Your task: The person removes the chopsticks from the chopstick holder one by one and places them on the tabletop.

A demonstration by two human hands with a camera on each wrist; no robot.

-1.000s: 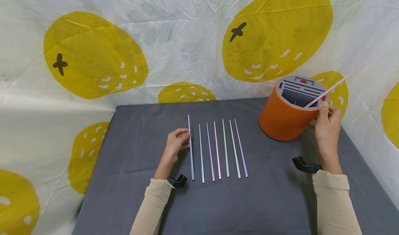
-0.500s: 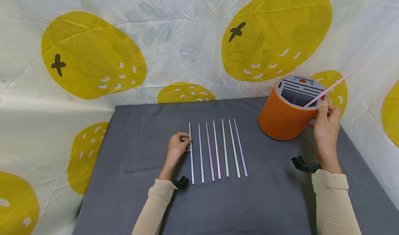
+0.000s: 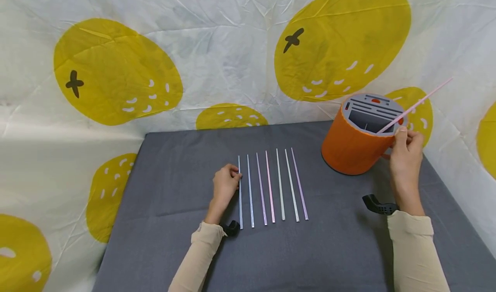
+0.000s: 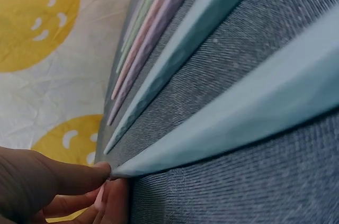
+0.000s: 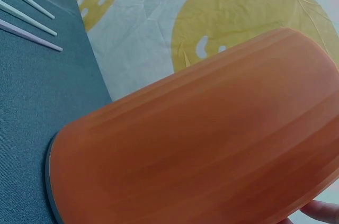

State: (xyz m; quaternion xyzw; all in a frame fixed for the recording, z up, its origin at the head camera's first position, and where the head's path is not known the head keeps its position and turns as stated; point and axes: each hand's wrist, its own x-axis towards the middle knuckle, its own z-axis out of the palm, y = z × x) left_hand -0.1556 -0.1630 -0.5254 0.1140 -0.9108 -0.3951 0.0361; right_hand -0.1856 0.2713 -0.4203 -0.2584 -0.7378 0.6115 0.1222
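Observation:
My left hand pinches a light blue chopstick near its thin far end. In the left wrist view, thumb and fingers meet at the tip of this chopstick, which lies along the cloth. Beside it several pastel chopsticks lie in a spaced row, the nearest also light blue. My right hand holds an orange utensil holder at its right side, thumb near the grey rim. A pink chopstick leans out of the holder's open compartment to the right. Most right fingers are hidden in the right wrist view.
Dark grey cloth covers the table. Behind and at the sides hangs a white curtain with yellow fruit prints. The holder stands at the back right, near the curtain. Slots and small openings mark its grey top.
My left hand has drawn the light blue chopstick slightly towards me, lowered its far end to the cloth, and shifted it right, closer to the row. The right hand and holder stay put.

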